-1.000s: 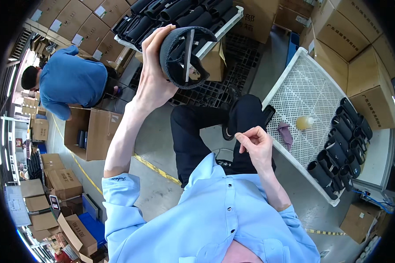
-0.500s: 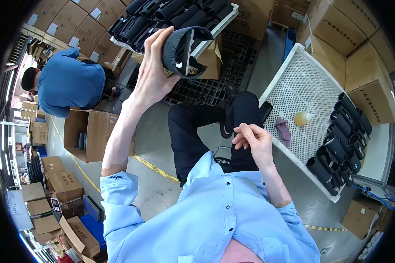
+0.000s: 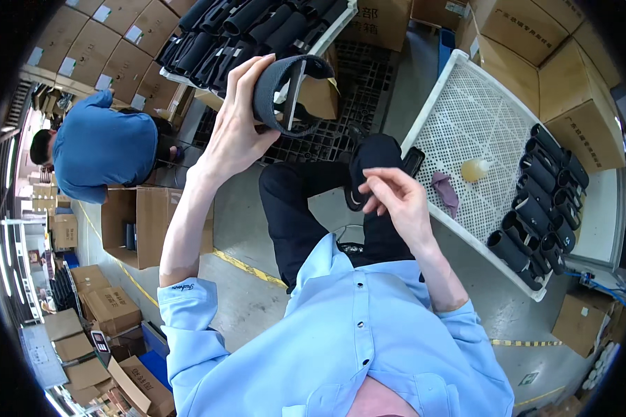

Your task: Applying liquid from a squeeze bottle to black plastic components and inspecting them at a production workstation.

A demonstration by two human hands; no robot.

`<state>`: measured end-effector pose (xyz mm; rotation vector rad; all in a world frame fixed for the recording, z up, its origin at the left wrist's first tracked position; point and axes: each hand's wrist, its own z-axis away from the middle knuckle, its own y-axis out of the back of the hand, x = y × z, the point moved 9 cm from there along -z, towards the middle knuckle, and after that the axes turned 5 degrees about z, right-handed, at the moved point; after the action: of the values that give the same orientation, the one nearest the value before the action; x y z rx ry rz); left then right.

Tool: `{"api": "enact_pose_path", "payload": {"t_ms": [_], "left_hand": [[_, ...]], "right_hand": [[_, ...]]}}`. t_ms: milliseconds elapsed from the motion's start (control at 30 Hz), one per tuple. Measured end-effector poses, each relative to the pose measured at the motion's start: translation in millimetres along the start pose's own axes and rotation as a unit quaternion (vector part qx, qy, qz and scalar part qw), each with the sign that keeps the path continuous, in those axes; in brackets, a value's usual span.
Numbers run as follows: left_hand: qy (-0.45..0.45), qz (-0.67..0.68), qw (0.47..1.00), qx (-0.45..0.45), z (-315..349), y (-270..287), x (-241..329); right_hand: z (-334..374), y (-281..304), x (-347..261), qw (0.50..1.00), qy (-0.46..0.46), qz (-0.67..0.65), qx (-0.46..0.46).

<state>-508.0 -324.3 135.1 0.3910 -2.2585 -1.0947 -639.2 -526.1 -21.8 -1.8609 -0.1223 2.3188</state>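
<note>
My left hand (image 3: 231, 132) is raised in front of me, closed round the side of a black tube-shaped cover (image 3: 266, 97) with a woven surface. The cover's open end faces me, and a pale strip or edge shows across the opening. Over my right knee hovers my right hand (image 3: 402, 205), fingers loosely bent and apart, with nothing visible in it. Nearest to that hand is the white perforated tray (image 3: 459, 132). Along the tray's right side stand several similar black covers (image 3: 535, 208). A purple cloth (image 3: 446, 193) and a bottle of yellowish liquid (image 3: 474, 169) lie on it.
Another tray piled with black covers (image 3: 247, 31) stands ahead, above a black pallet (image 3: 365, 76). A co-worker in a blue shirt (image 3: 104, 146) bends at the left near an open carton (image 3: 153, 222). Stacked cartons (image 3: 581, 111) rise behind the perforated tray.
My left hand has turned the cover slightly, so its opening shows rounder, and lowered it a little. My right hand has risen slightly. The whole view has shifted a bit.
</note>
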Motion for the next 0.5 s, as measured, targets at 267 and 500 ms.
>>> {"api": "enact_pose_path", "payload": {"t_ms": [267,500], "left_hand": [[-0.048,0.036,0.997,-0.045,2.7,-35.1,40.4],[-0.071,-0.018,0.995,-0.067,3.1,-49.7,51.2]], "right_hand": [[-41.8,-26.8,-64.4,0.995,0.052,0.055,-0.065],[-51.6,-30.1,-61.4,0.993,0.002,0.081,-0.080]]}}
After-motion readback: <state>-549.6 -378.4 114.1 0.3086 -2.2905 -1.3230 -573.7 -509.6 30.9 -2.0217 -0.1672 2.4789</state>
